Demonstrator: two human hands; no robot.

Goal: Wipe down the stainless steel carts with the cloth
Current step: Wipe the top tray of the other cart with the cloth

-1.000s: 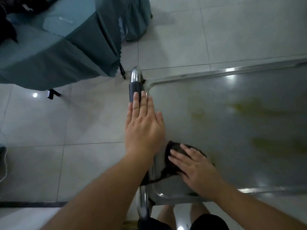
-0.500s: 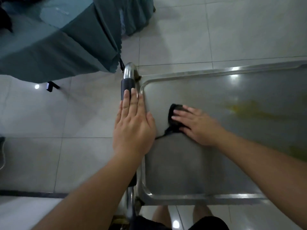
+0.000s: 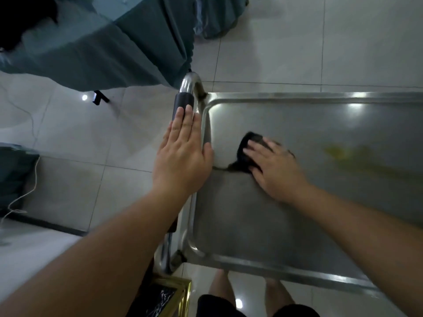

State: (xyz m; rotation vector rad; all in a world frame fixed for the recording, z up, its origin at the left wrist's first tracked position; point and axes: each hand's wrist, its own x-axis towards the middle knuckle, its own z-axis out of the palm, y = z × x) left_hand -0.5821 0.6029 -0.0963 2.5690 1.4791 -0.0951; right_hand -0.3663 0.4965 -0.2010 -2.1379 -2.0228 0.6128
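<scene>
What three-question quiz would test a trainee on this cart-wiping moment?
1. True or false: the right hand presses the cloth flat on the cart top.
2. The left hand rests on: A the handle, B the floor, C the cloth.
3. Fill in: the yellowish stain lies to the ___ of the cloth.

Key: 1 true; 2 A; 3 right.
</scene>
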